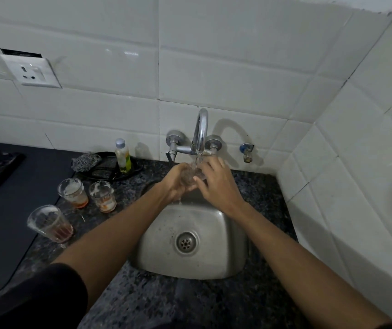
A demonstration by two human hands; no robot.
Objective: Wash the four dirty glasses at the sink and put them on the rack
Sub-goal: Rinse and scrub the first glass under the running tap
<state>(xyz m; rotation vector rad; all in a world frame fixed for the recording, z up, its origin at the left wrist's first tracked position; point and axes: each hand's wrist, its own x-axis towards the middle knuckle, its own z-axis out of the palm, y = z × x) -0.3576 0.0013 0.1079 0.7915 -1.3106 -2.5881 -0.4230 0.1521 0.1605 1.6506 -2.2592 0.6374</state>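
Note:
Under the running tap I hold a clear glass over the steel sink. My left hand grips the glass from the left, and my right hand curls around it from the right, fingers at its rim. Both hands hide most of the glass. Three dirty glasses stand on the counter to the left: one with orange residue, one beside it, and a nearer one with reddish liquid at the bottom.
A small soap bottle and a steel scrubber sit on a black holder behind the glasses. A dark mat covers the counter at the left. A wall socket is up left. Tiled walls close in behind and right.

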